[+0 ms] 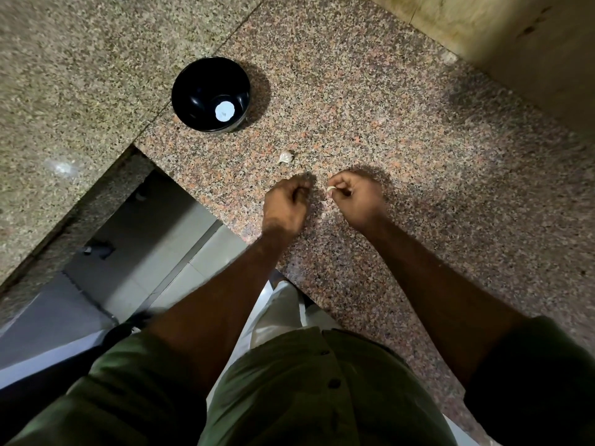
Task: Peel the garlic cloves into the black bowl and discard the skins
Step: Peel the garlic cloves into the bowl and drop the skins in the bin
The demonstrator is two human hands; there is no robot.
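Note:
A black bowl [196,88] stands on the speckled granite counter [370,107], upper left of my hands, with a pale round glare spot on its bottom. One unpeeled garlic clove [286,156] lies on the counter between the bowl and my hands. My right hand [357,201] pinches a small pale garlic clove [331,189] at its fingertips. My left hand [286,206] hovers just left of it with fingers curled; what it holds, if anything, is hidden. A tiny pale skin scrap [323,202] shows between the hands.
The counter's front edge runs diagonally at the lower left, with a gap down to a tiled floor [151,252]. A second granite slab [80,75] adjoins on the left. A yellowish wall [515,43] bounds the counter at the upper right.

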